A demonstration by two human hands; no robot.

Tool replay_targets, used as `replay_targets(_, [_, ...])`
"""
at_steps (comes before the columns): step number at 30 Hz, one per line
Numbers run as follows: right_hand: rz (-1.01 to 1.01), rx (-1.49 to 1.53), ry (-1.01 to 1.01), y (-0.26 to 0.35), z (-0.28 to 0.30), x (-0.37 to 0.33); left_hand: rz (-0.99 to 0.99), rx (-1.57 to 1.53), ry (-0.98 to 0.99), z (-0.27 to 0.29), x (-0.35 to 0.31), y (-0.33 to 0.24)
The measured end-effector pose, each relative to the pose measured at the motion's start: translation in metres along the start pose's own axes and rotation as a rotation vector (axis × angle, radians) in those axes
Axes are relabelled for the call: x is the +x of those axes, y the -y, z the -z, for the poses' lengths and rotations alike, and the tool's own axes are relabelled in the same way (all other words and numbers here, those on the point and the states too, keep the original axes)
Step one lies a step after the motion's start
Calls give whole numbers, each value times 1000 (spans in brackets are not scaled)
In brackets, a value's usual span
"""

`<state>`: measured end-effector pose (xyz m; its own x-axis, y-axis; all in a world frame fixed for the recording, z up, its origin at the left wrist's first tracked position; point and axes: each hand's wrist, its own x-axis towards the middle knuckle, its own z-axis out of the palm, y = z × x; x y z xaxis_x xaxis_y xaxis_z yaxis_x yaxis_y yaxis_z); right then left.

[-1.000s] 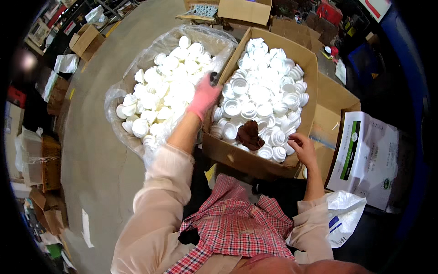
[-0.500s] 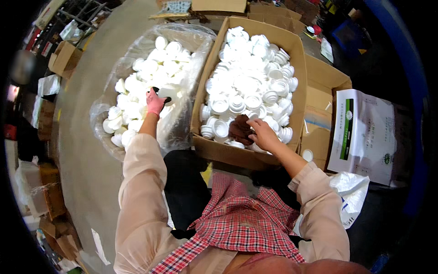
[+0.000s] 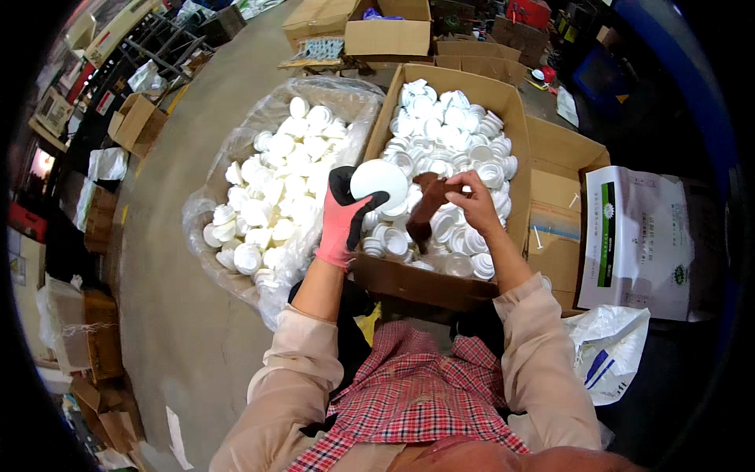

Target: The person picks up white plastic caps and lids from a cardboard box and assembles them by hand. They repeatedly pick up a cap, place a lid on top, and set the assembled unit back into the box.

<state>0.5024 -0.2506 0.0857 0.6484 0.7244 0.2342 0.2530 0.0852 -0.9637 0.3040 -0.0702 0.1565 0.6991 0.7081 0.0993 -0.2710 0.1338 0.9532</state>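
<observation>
My left hand [image 3: 343,220], in a pink glove with black fingers, grips a round white plastic lid [image 3: 381,182] between thumb and fingers, its smooth face up. To its right, my bare right hand [image 3: 478,206] pinches the top of a brown cloth [image 3: 425,214], which hangs down beside the lid. Both hands are over the near part of an open cardboard box [image 3: 429,283] heaped with white plastic lids [image 3: 440,118]. Left of it, a container lined with a clear plastic bag [image 3: 206,193] is full of similar off-white round pieces [image 3: 271,189].
Against the box's right side lie cardboard flaps [image 3: 554,169] and a printed white carton [image 3: 629,236]. A white plastic bag [image 3: 609,346] sits below that carton. More cardboard boxes [image 3: 387,38] stand at the back. Along the left, clutter borders the grey floor [image 3: 181,315].
My left hand has risen from the bag-lined container and moved right with the white lid. My right hand has lifted the brown cloth off the heap of lids. The view has shifted slightly.
</observation>
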Motion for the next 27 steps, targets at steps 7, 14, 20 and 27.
replay_targets(7, [294,126,8,69,-10,-9,-87,223,141,-36,-8,32])
replay_targets(14, [-14,103,-200,68,-12,-5,-53,246,230,-48,-16,36])
replay_targets(20, [98,272,-39,74,2,-9,-27,131,241,-54,-12,30])
replay_targets(27, [-116,-98,-100,27,2,-9,62,150,-24,-23,-11,24])
